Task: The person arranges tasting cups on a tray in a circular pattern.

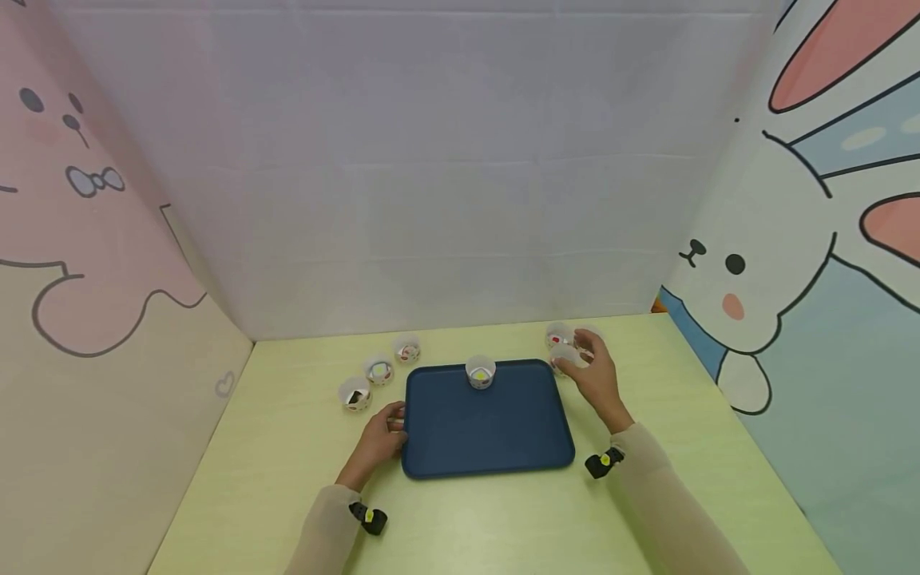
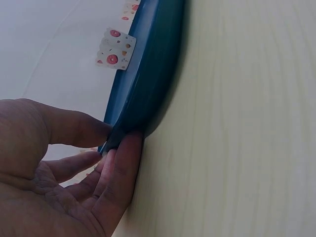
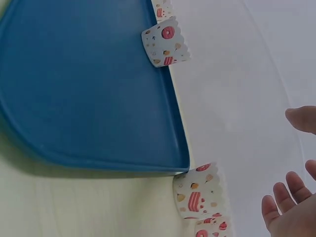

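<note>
A dark blue tray (image 1: pixel 489 423) lies on the table, its left rim pinched by my left hand (image 1: pixel 381 439). In the left wrist view the thumb (image 2: pixel 81 129) is over the rim and the fingers are under it. A paper baking cup (image 1: pixel 480 373) with a yellow piece inside stands at the tray's far edge. My right hand (image 1: pixel 598 379) reaches over a group of cups beyond the tray's right corner, near the closest cup (image 1: pixel 564 359). In the right wrist view, its thumb and fingers are spread apart, off to the side of a printed cup (image 3: pixel 197 195).
Left of the tray, three more cups stand in a slanting row: one with a dark piece (image 1: pixel 355 394), a middle one (image 1: pixel 378 370) and a far one (image 1: pixel 407 348). Behind the closest right cup is another cup (image 1: pixel 558 334). White sheeting (image 1: pixel 446 200) hangs at the table's back.
</note>
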`<state>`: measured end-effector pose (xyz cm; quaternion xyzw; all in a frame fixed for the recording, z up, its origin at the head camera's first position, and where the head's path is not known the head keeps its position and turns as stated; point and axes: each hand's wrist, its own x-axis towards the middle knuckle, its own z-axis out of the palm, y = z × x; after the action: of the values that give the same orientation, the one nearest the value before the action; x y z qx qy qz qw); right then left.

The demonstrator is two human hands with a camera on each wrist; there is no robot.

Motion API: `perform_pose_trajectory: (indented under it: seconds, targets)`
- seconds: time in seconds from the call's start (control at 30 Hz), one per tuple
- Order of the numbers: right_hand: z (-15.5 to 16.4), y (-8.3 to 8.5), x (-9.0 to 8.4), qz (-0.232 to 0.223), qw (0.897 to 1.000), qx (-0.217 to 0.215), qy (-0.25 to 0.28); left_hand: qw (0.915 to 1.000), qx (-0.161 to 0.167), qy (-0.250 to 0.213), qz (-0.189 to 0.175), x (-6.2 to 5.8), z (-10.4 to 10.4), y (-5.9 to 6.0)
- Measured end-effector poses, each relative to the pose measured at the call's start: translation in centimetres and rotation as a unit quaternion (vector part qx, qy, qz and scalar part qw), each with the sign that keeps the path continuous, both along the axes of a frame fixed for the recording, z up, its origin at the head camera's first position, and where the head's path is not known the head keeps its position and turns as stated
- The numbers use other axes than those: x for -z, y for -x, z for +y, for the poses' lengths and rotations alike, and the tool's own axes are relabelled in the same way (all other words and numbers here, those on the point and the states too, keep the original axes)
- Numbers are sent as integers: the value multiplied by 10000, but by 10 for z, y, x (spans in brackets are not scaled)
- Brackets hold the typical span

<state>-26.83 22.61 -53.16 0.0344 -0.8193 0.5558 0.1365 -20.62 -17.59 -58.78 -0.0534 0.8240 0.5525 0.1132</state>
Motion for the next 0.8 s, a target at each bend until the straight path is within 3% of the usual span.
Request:
perform_pose_trajectory:
  seconds: [0.63,0.8]
  targets:
    - [7,13,28,-1064,9938,212,234,10000,43,68,45,1,0,-1]
    - [8,14,30,-1046,9935,302,329,10000,3,76,27,1,0,0]
